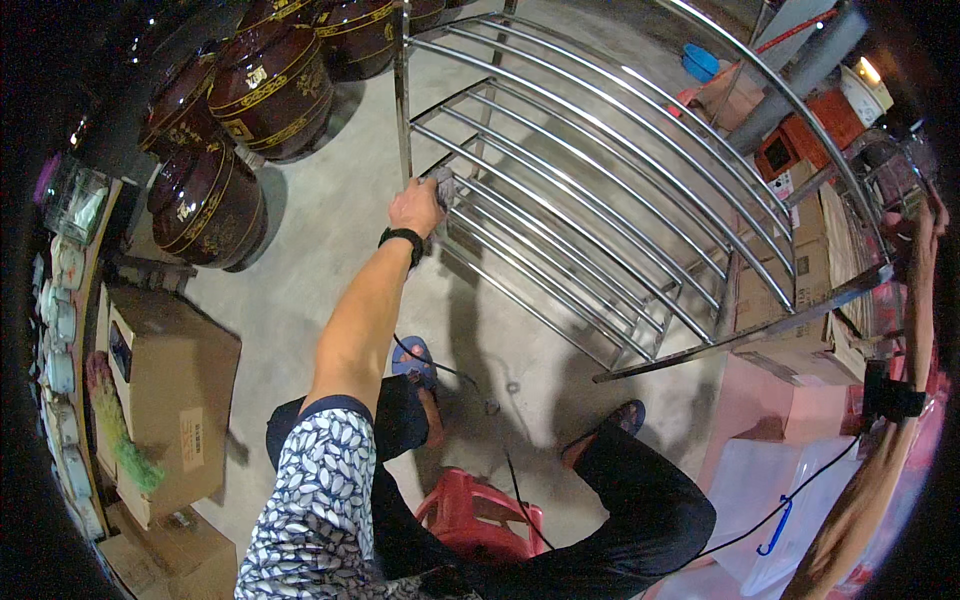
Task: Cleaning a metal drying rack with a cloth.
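A shiny metal rack [590, 150] of several slightly curved tubes stands tilted in front of me. My left hand [414, 208], arm stretched forward, is closed on a crumpled grey cloth [444, 186]. The cloth presses against the rack's left side, where tubes meet the upright. At the far right rim, stretched by the lens, my right hand [918, 225] appears closed around the rack's right end; its fingers show only partly. Dark bands circle both wrists.
Several dark brown glazed jars [270, 90] with gold patterns stand at the back left. Cardboard boxes [175, 390] stack at the left, others [780, 270] behind the rack's right end. A red plastic stool [480, 515] sits between my legs. A thin black cable [515, 480] crosses the floor.
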{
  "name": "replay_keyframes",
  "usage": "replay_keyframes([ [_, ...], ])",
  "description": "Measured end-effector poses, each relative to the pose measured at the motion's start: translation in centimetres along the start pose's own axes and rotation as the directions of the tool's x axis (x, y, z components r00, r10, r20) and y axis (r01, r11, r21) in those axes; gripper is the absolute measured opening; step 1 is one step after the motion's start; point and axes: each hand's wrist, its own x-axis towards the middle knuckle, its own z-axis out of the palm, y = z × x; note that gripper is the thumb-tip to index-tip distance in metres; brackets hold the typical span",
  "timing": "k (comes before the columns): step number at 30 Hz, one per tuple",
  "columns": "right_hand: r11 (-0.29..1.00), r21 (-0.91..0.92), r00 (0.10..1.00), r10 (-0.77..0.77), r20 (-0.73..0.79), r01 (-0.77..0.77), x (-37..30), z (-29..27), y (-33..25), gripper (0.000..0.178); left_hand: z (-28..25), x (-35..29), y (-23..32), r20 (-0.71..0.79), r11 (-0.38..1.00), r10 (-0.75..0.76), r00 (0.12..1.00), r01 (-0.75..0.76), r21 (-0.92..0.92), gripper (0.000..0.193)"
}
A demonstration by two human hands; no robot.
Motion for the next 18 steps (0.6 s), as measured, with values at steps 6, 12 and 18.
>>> replay_keyframes([
  [6,0.983,0.082,0.985,0.168,-0.034,-0.164,0.7,-0.1,7.8,0.043,-4.3,-2.0,0.8,0.368,0.935,0.300,0.880,-0.196,-0.295,0.057],
  [12,0.974,0.164,0.981,0.174,-0.090,-0.158,-1.0,1.1,3.1,0.039,-15.0,-5.1,1.3,0.330,0.648,0.354,0.875,0.025,-0.761,0.071],
  [18,0.993,-0.005,0.983,0.116,-0.145,-0.118,-1.3,0.1,2.4,0.040,-10.5,0.3,0.2,-0.364,0.858,0.177,0.914,-0.325,-0.398,0.070],
])
